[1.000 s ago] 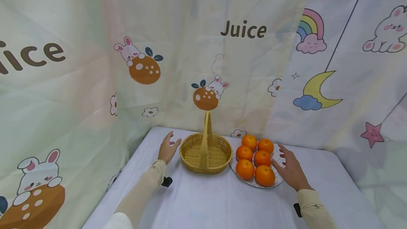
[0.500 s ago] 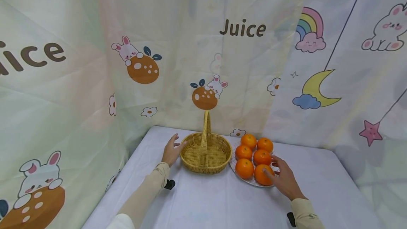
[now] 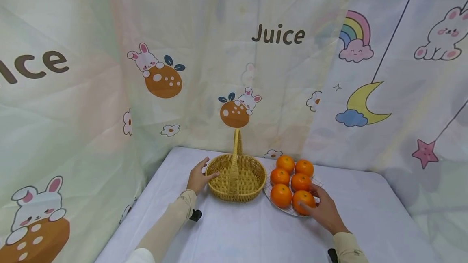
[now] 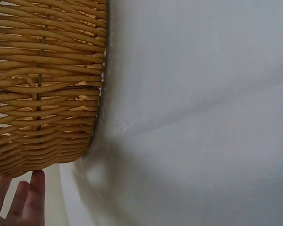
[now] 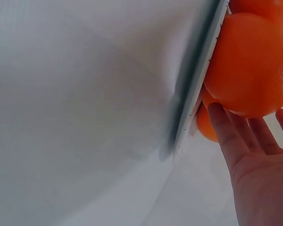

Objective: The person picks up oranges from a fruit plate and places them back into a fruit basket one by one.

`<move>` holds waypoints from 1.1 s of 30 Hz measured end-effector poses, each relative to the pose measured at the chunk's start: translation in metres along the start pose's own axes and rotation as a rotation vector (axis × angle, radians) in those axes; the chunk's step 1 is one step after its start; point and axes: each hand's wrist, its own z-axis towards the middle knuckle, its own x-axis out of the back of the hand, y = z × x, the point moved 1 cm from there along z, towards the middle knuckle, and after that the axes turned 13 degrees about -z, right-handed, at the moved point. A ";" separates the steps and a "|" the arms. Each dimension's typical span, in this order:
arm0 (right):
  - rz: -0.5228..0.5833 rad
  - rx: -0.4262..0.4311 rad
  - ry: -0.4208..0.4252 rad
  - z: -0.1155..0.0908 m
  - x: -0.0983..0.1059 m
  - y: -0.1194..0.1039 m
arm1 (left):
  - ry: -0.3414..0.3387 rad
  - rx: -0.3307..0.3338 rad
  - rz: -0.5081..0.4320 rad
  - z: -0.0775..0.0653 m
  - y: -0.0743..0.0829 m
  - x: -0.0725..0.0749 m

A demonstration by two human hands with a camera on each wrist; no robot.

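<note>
In the head view, a yellow wicker basket [image 3: 215, 192] with a tall handle stands at the middle of the table. My left hand [image 3: 197, 180] is at its left rim, thumb over the rim and other fingers outside. The left wrist view shows those fingers [image 4: 35, 195] straight, tips at the end of the woven wall [image 4: 47, 108]. To the right, several oranges sit on a round plate [image 3: 276, 207]. My right hand [image 3: 326, 210] reaches around the near right orange [image 3: 302, 200]. In the right wrist view, its fingertips are right at the orange [image 5: 250, 66], thumb slightly apart.
A white cloth [image 3: 248, 230] covers the table. Printed curtains [image 3: 281, 72] hang close behind it and at both sides. The plate stands just right of the basket, its rim [image 5: 198, 75] close over the cloth. A black wrist device [image 3: 196, 215] shows below the left sleeve.
My right hand has moved left and toward me, from beside the plate to the near right orange. My left hand has moved right and lower, onto the basket's rim. Basket and oranges have stayed in place.
</note>
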 end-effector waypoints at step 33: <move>-0.035 0.033 0.047 -0.005 -0.011 0.008 | 0.083 0.004 -0.027 -0.002 -0.009 -0.003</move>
